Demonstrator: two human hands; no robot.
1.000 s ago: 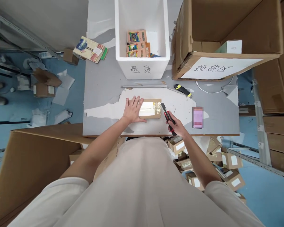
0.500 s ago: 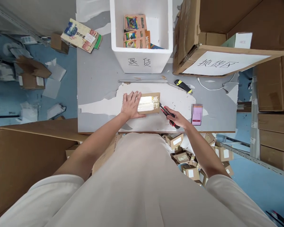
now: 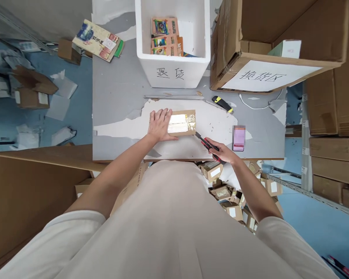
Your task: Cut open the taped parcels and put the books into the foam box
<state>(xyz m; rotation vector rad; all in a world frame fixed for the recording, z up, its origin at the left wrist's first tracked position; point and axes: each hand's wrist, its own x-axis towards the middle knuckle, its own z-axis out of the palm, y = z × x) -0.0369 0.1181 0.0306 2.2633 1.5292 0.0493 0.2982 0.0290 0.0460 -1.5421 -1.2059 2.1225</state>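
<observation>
A small brown cardboard box (image 3: pixel 191 123) with a white label and shiny clear tape lies on the table. My left hand (image 3: pixel 160 126) holds its left end, fingers over the top and far side, thumb along the near side; that end is hidden. In my right hand (image 3: pixel 222 152) is a red and black utility knife (image 3: pixel 205 143), its blade pointing up and left. The blade tip is at the box's near right corner; whether it touches the cardboard I cannot tell.
Behind stand a white foam box (image 3: pixel 174 71) with several colourful packs and a large open carton (image 3: pixel 225 83). A yellow-black cutter (image 3: pixel 222 104) and a phone (image 3: pixel 239 138) lie to the right, a book (image 3: pixel 97 40) far left. Several parcels (image 3: pixel 211 171) fill the space below the table edge.
The knife has moved from the box's right end down to its near right corner, my right hand drawing slightly right and toward me. My left hand stays on the box. The view shifts slightly.
</observation>
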